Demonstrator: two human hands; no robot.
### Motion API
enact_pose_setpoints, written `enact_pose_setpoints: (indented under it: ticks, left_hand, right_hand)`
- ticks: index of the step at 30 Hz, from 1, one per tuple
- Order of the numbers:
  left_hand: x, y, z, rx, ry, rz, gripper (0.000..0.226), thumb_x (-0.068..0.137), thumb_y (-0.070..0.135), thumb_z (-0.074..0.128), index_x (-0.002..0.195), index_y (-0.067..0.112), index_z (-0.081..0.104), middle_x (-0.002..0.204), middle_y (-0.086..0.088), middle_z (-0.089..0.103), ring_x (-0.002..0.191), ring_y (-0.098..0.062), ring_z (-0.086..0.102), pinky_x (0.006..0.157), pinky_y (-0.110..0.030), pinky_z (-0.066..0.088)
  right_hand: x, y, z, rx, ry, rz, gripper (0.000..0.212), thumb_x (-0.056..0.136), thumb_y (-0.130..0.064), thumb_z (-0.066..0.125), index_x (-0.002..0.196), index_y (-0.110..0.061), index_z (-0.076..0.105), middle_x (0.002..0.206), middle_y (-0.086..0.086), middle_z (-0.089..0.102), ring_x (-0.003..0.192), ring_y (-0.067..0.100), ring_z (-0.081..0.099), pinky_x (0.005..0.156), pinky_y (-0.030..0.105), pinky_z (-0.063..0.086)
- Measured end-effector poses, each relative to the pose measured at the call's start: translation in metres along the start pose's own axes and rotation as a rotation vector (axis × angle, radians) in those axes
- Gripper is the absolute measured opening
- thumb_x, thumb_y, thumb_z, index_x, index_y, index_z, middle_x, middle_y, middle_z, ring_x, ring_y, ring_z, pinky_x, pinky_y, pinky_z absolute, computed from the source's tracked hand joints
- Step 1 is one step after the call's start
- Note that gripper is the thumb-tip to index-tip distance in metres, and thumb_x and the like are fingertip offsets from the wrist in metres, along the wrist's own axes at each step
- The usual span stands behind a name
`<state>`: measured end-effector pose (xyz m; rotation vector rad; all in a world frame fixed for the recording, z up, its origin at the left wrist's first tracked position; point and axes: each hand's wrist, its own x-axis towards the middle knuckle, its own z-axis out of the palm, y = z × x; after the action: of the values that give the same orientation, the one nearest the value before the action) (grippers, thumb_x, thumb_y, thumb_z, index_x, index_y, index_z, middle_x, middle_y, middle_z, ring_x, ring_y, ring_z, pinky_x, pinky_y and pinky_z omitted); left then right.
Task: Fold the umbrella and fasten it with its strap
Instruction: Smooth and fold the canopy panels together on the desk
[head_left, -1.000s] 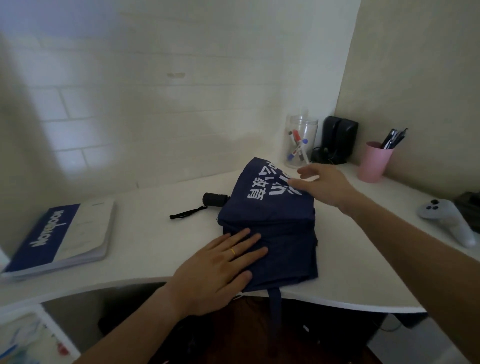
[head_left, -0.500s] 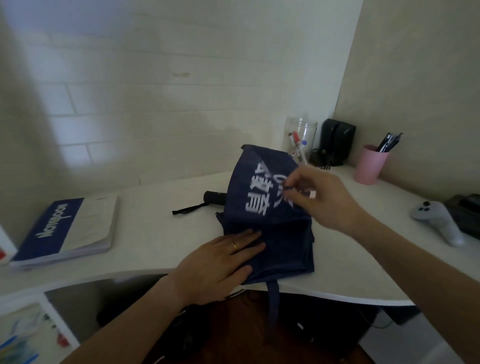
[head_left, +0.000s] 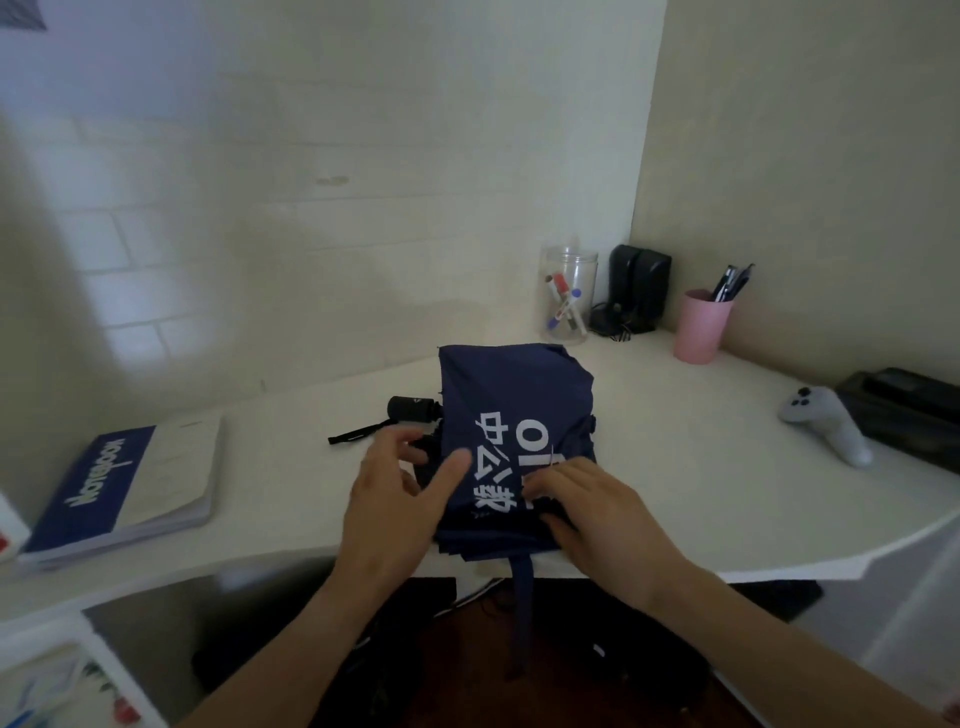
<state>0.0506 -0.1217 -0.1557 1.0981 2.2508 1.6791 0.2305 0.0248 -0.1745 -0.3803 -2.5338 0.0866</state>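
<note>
The navy umbrella (head_left: 514, 415) lay on the white desk (head_left: 675, 467), canopy folded into a flat, roughly rectangular stack w/ white printed characters on top. All places below are relative to that umbrella.

Its black handle (head_left: 413, 408) stuck out at the far-left side, a thin black wrist cord (head_left: 358, 432) trailing from it further left along the desk. A navy strap (head_left: 522, 613) hung from the near edge, over the desk's front and down into the dark space below.

The left hand (head_left: 395, 514) was at the near-left edge, fingers spread and loosely curled, thumb (head_left: 452, 473) resting on the fabric beside the lettering; it wasn't gripping anything that could be seen. The right hand (head_left: 602, 514) lay on the near-right part of the canopy, fingers bent and pressed down on the cloth; whether it pinched a fold underneath couldn't be told.

Well to the left sat a blue-and-white notebook (head_left: 124, 488). Beyond the far edge, near the wall corner, stood a clear jar (head_left: 569, 296) w/ markers, a black speaker (head_left: 639, 288) just right of it, then a pink cup (head_left: 701, 327) holding pens. Well to the right lay a grey controller (head_left: 826, 423).
</note>
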Motion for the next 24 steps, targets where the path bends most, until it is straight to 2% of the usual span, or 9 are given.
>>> enact_pose_setpoints:
  ticks: [1, 3, 6, 8, 11, 13, 19, 21, 24]
  left_hand:
    - [0.002, 0.008, 0.006, -0.041, -0.088, -0.125, 0.063, 0.078, 0.07, 0.069, 0.121, 0.028, 0.053, 0.105, 0.013, 0.064, 0.088, -0.007, 0.066, 0.075, -0.03, 0.057]
    - [0.008, 0.014, 0.014, -0.19, -0.177, -0.299, 0.053, 0.079, 0.047, 0.083, 0.118, 0.015, 0.065, 0.097, 0.009, 0.074, 0.083, -0.01, 0.074, 0.073, -0.027, 0.061]
    - [0.013, 0.009, 0.017, -0.24, -0.183, -0.316, 0.026, 0.087, 0.018, 0.08, 0.111, 0.01, 0.076, 0.089, 0.004, 0.08, 0.078, -0.01, 0.076, 0.068, -0.023, 0.06]
    - [0.01, 0.006, 0.015, -0.233, -0.181, -0.281, 0.016, 0.095, 0.021, 0.069, 0.11, 0.018, 0.075, 0.094, 0.008, 0.078, 0.082, -0.006, 0.074, 0.069, -0.021, 0.056]
    - [0.007, 0.002, 0.013, -0.246, -0.182, -0.23, 0.015, 0.103, 0.027, 0.057, 0.114, 0.027, 0.067, 0.108, 0.008, 0.075, 0.097, -0.009, 0.071, 0.079, -0.025, 0.054]
    - [0.005, 0.0, 0.012, -0.253, -0.173, -0.198, 0.016, 0.104, 0.03, 0.054, 0.115, 0.029, 0.065, 0.11, 0.009, 0.075, 0.101, -0.01, 0.071, 0.084, -0.028, 0.055]
    - [0.002, 0.002, 0.012, -0.291, -0.15, -0.161, 0.022, 0.103, 0.035, 0.055, 0.121, 0.029, 0.066, 0.11, 0.009, 0.077, 0.1, -0.009, 0.073, 0.087, -0.029, 0.057]
    - [0.001, 0.001, 0.01, -0.307, -0.151, -0.157, 0.022, 0.103, 0.035, 0.055, 0.121, 0.03, 0.066, 0.111, 0.009, 0.077, 0.101, -0.009, 0.073, 0.087, -0.029, 0.058]
    - [0.0, 0.0, 0.005, -0.361, -0.133, -0.143, 0.02, 0.104, 0.031, 0.055, 0.119, 0.029, 0.067, 0.109, 0.009, 0.078, 0.094, -0.003, 0.074, 0.074, -0.018, 0.058]
  right_hand:
    - [0.001, 0.0, 0.0, 0.009, -0.005, 0.001, 0.033, 0.081, -0.01, 0.073, 0.11, -0.023, 0.067, 0.11, -0.008, 0.069, 0.104, 0.015, 0.062, 0.082, 0.029, 0.056]
    - [0.003, 0.0, 0.0, 0.019, -0.015, -0.011, 0.036, 0.081, -0.01, 0.073, 0.114, -0.023, 0.066, 0.113, -0.007, 0.068, 0.106, 0.015, 0.061, 0.085, 0.031, 0.056]
    - [0.005, 0.005, -0.004, 0.044, 0.045, 0.036, 0.049, 0.077, -0.015, 0.077, 0.124, -0.023, 0.061, 0.127, -0.005, 0.058, 0.117, 0.014, 0.055, 0.096, 0.027, 0.051]
    - [0.007, 0.012, -0.008, 0.087, 0.162, 0.172, 0.057, 0.074, -0.017, 0.079, 0.126, -0.022, 0.058, 0.13, -0.003, 0.051, 0.117, 0.012, 0.052, 0.097, 0.023, 0.047]
    - [0.014, 0.021, -0.013, 0.345, 0.315, 0.489, 0.05, 0.075, -0.009, 0.08, 0.117, -0.024, 0.057, 0.119, -0.007, 0.057, 0.093, 0.008, 0.061, 0.075, 0.015, 0.048]
    - [0.02, 0.027, -0.014, 0.524, 0.315, 0.594, 0.045, 0.076, -0.004, 0.078, 0.112, -0.024, 0.058, 0.109, -0.008, 0.067, 0.079, 0.007, 0.065, 0.063, 0.015, 0.049]
    - [0.033, 0.037, -0.013, 0.55, 0.21, 0.496, 0.032, 0.078, 0.003, 0.075, 0.098, -0.022, 0.074, 0.085, -0.006, 0.075, 0.063, 0.006, 0.061, 0.06, 0.01, 0.046]
    - [0.033, 0.042, -0.014, 0.605, 0.233, 0.469, 0.029, 0.079, 0.004, 0.074, 0.092, -0.022, 0.076, 0.076, -0.005, 0.075, 0.062, 0.005, 0.059, 0.063, 0.022, 0.051]
    - [0.026, 0.046, -0.024, 0.708, 0.242, 0.406, 0.032, 0.082, 0.008, 0.072, 0.094, -0.021, 0.072, 0.082, -0.001, 0.073, 0.067, 0.013, 0.061, 0.069, 0.035, 0.054]
